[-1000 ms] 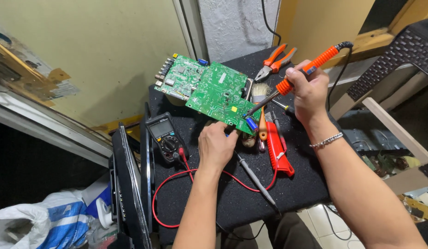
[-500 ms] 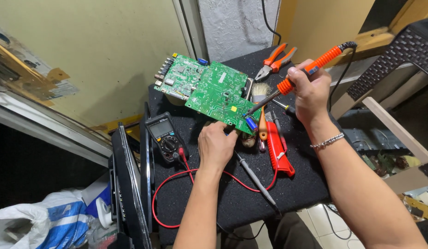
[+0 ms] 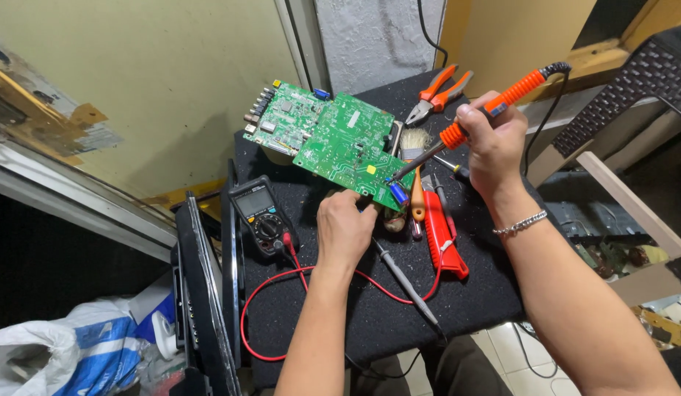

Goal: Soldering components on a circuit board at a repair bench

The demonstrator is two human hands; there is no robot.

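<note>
Black cloth covers the bench. Left hand (image 3: 345,229) pinches the green circuit board (image 3: 329,139); right hand (image 3: 491,136), at two o'clock, grips the soldering iron (image 3: 458,132), its tip apparently touching a joint, so steadiness matters next.

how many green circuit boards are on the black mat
2. One circuit board lies at the far left of the mat; the second circuit board overlaps its right edge, held at the near edge by the left hand. Others may be hidden beneath.

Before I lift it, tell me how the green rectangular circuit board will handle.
The green circuit board looks thin and flat, so probably stiff and light. It seems propped at a tilt, the left hand at its near edge, so a push may tip it. Its small raised parts look fragile.
</note>
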